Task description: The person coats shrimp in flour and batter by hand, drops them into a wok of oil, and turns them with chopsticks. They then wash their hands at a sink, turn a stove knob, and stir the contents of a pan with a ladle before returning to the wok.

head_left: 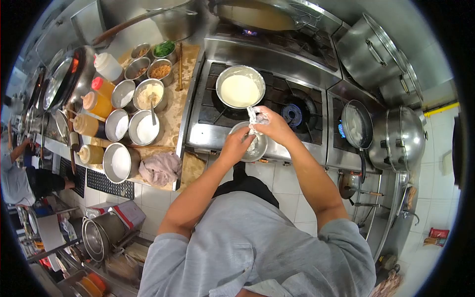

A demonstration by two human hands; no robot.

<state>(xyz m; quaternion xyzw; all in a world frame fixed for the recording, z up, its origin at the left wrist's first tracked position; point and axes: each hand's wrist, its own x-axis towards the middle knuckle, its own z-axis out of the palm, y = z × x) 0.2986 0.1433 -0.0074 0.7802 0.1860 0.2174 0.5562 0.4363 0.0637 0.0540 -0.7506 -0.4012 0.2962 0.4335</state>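
My right hand (273, 124) pinches a lumpy, white-coated piece of food (254, 118), its kind hidden under the coating. The fingers of my left hand (236, 147) close on the lower end of the same piece. Both hands are over a metal bowl (259, 148) at the stove's front edge, with some white stuff inside it. Just beyond, a metal pot of pale, creamy batter (240, 90) rests on the burner grate, close to the top of the piece.
A lit burner (292, 114) is right of my hands. Further right, a frying pan (356, 123) sits over a flame. On the left counter are metal bowls of white powder (118, 161), squeeze bottles (96, 104) and a crumpled cloth (161, 169). Another person (17, 173) stands far left.
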